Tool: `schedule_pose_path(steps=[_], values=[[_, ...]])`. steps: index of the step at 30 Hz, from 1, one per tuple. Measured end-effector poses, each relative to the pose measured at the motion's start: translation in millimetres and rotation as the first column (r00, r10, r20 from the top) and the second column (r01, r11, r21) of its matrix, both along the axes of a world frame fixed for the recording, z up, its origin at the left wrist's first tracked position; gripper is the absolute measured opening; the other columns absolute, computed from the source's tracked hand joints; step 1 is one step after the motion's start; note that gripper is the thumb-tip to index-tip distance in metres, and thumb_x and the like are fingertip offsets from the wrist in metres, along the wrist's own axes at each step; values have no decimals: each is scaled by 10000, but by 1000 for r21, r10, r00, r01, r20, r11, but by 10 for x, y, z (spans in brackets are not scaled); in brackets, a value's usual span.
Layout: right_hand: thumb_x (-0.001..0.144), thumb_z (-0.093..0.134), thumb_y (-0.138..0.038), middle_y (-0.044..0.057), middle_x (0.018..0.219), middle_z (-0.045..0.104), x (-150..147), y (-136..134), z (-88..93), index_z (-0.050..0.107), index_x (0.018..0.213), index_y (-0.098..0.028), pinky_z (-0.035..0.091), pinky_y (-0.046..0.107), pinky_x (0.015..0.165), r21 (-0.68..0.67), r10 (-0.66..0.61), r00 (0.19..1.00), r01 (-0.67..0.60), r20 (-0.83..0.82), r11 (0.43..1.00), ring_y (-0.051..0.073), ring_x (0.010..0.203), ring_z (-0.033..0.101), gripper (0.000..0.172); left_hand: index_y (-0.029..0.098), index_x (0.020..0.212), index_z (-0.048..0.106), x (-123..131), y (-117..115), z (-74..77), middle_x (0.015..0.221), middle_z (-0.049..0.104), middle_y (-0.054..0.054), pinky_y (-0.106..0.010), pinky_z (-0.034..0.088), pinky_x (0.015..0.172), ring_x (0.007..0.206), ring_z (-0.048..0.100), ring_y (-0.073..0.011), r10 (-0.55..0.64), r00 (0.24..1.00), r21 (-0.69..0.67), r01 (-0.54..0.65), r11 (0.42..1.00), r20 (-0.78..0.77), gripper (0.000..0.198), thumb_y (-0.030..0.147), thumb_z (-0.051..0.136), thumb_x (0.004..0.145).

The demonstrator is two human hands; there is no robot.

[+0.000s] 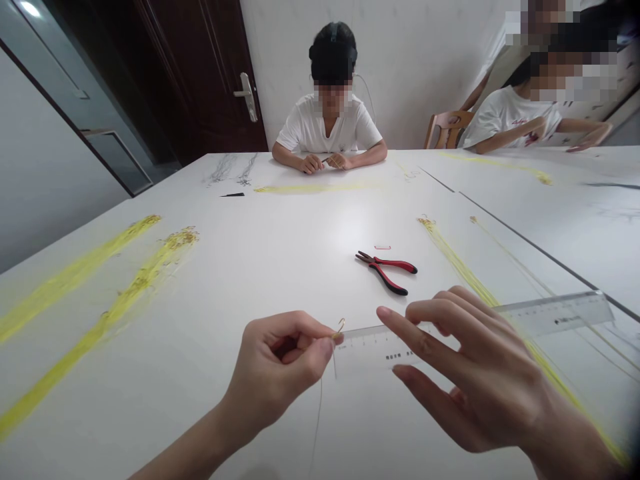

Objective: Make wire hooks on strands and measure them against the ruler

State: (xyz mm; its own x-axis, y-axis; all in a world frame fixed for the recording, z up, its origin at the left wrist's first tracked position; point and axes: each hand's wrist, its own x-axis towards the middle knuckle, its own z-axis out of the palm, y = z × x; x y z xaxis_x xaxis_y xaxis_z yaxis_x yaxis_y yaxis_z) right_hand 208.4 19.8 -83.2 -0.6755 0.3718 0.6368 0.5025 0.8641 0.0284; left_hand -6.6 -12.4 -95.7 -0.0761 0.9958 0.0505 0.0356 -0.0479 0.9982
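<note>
My left hand point(283, 363) is closed, its thumb and index finger pinching a small gold fish hook point(341, 326) with the bend pointing up. A thin line point(318, 420) hangs below that hand. Against the pinched fingertips lies the zero end of a clear plastic ruler point(370, 339), which slants up to the right. Over the ruler's middle is my right hand point(480, 367), thumb and index finger spread apart with nothing seen between them. Whether its other fingers press on the ruler cannot be made out. Beyond the hands rest red-and-black pliers point(395, 267), jaws to the left.
Yellow line bundles with hooks lie at left point(135, 283) and right point(460, 270) on the white table point(280, 267). A small red-edged piece point(383, 247) is near the pliers. Opposite sits a person point(330, 123) handling something thin; another person point(520, 120) sits at far right.
</note>
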Motion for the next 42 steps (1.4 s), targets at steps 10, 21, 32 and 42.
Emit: schedule_pose_path(steps=[10, 21, 32, 42], values=[[781, 569, -187, 76, 856, 524, 0, 9, -6, 547, 1172, -95, 378, 333, 594, 3, 12, 1000, -12, -4, 1000, 150, 673, 425, 403, 215, 580, 680, 3, 0, -13, 459, 372, 55, -230, 343, 470, 466, 315, -81, 0, 1000, 22, 0, 1000, 18, 130, 170, 609, 680], [781, 580, -186, 84, 863, 525, 3, 5, -16, 546, 1185, -94, 374, 336, 589, -7, 14, 1000, -14, 1, 1000, 153, 678, 421, 416, 212, 551, 667, 12, -5, 1, 454, 365, 55, -222, 323, 454, 460, 310, -79, 17, 1000, 11, -17, 1000, 26, 134, 166, 612, 665], [785, 571, -187, 83, 862, 525, 1, 8, -10, 546, 1183, -97, 376, 336, 593, -11, 11, 1000, -11, 6, 1000, 155, 674, 426, 409, 207, 555, 672, 19, -1, 3, 453, 321, 62, -222, 314, 453, 458, 288, -77, 10, 998, 8, -10, 1000, 70, 129, 152, 616, 658], [785, 570, -189, 82, 864, 527, 9, -20, -10, 541, 1189, -101, 377, 334, 591, -8, 12, 1000, -12, 1, 1000, 153, 670, 424, 414, 202, 518, 630, 29, -2, 15, 453, 308, 70, -223, 367, 476, 455, 262, -75, 4, 996, 11, -5, 1000, 84, 146, 147, 615, 652]])
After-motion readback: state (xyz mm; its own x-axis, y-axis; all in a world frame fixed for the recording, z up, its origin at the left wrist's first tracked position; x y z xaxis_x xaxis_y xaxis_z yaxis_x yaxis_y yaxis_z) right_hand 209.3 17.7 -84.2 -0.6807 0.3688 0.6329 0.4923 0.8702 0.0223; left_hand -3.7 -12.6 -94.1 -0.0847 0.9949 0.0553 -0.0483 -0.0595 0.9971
